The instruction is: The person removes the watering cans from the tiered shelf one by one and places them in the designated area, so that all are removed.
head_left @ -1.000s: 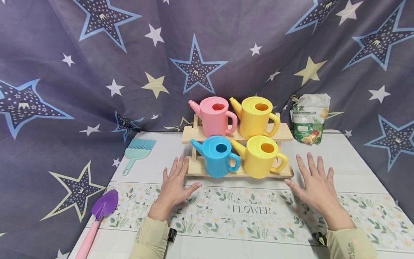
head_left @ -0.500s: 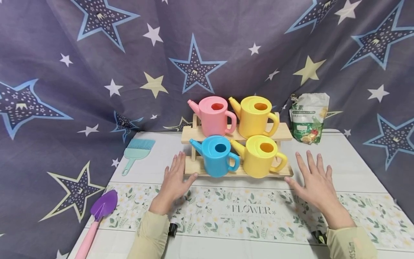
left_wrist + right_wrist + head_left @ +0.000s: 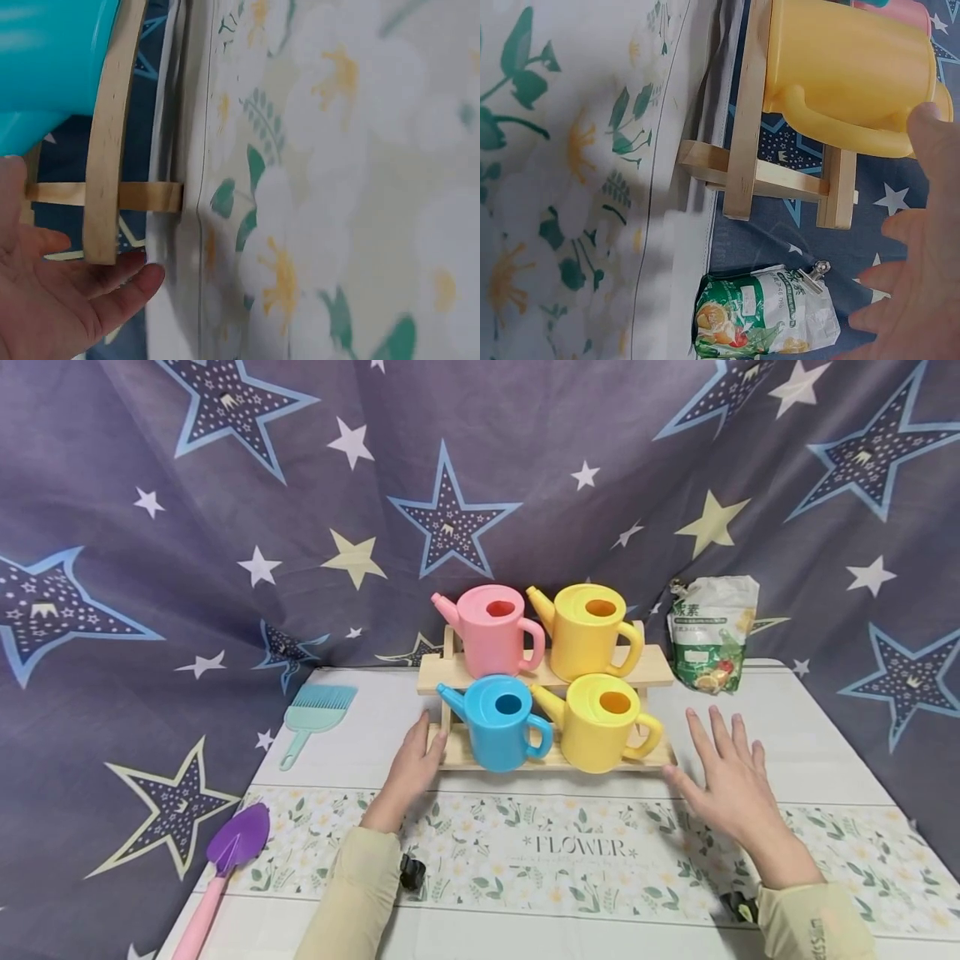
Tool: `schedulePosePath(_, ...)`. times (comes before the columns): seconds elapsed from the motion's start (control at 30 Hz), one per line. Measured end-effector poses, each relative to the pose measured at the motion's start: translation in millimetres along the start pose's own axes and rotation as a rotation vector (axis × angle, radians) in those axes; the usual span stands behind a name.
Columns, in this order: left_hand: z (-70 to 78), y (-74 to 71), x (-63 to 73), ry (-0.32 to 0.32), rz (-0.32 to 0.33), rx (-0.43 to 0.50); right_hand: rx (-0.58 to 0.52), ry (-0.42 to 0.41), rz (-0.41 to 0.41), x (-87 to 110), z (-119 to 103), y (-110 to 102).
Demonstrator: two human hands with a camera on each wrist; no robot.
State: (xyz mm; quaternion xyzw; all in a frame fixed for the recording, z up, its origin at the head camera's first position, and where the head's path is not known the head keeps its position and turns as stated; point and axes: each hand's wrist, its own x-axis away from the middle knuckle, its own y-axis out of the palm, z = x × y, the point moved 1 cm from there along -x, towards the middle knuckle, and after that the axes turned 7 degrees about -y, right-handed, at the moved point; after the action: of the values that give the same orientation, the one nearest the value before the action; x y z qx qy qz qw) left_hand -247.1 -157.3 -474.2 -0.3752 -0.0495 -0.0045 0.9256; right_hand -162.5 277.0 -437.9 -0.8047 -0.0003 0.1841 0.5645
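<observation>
A two-tier wooden rack (image 3: 480,762) holds toy watering cans. On the upper shelf stand a pink watering can (image 3: 491,639) and a yellow watering can (image 3: 585,639). A blue watering can (image 3: 497,731) and a second yellow watering can (image 3: 596,731) are on the lower shelf. My left hand (image 3: 414,768) is turned on edge at the rack's left end, thumb up. In the left wrist view its relaxed fingers lie by the end of the lower board (image 3: 105,172); contact there is unclear. My right hand (image 3: 731,789) lies spread, palm down, beside the rack's right end, holding nothing.
A green-and-white bag (image 3: 712,639) with a metal clip (image 3: 815,276) stands at the back right. To the left lie a teal brush (image 3: 315,714) and a purple trowel (image 3: 238,839) with a pink handle. A starry curtain (image 3: 480,427) hangs behind the flower-printed table cover (image 3: 570,893).
My left hand has moved forward and right to the rack's left end and turned from palm down onto its edge. The right hand stays nearly where it was; the rack and cans keep their places.
</observation>
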Motion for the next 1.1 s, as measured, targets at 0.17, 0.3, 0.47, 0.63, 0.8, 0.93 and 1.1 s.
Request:
schedulePosePath(0.17,-4.7,4.7,-11.4,-0.028,0.047,0.075,-0.023,-0.014,0.047,-3.1,-0.5,-1.2)
schedulePosePath(0.3,-6.1,8.0,-17.6,-0.111,0.034,0.108,-0.033,-0.025,0.076,-5.7,-2.3,-3.6)
schedulePosePath(0.47,-8.9,14.4,-23.4,-0.232,-0.012,0.143,-0.064,-0.051,0.137,-8.8,-4.6,-5.9)
schedulePosePath(0.63,-11.7,17.6,-25.4,-0.245,-0.007,0.177,-0.107,-0.089,0.224,-15.8,-7.3,-10.2)
schedulePosePath(0.8,-11.7,19.7,-25.2,-0.26,-0.012,0.212,-0.171,-0.133,0.329,-29.9,-11.9,-17.2)
schedulePosePath(0.93,-12.0,20.6,-25.1,-0.279,-0.021,0.223,-0.237,-0.109,0.357,-40.5,-16.3,-21.8)
schedulePosePath(1.1,-12.7,19.7,-25.9,-0.288,-0.033,0.222,-0.307,-0.076,0.349,-55.3,-21.5,-27.4)
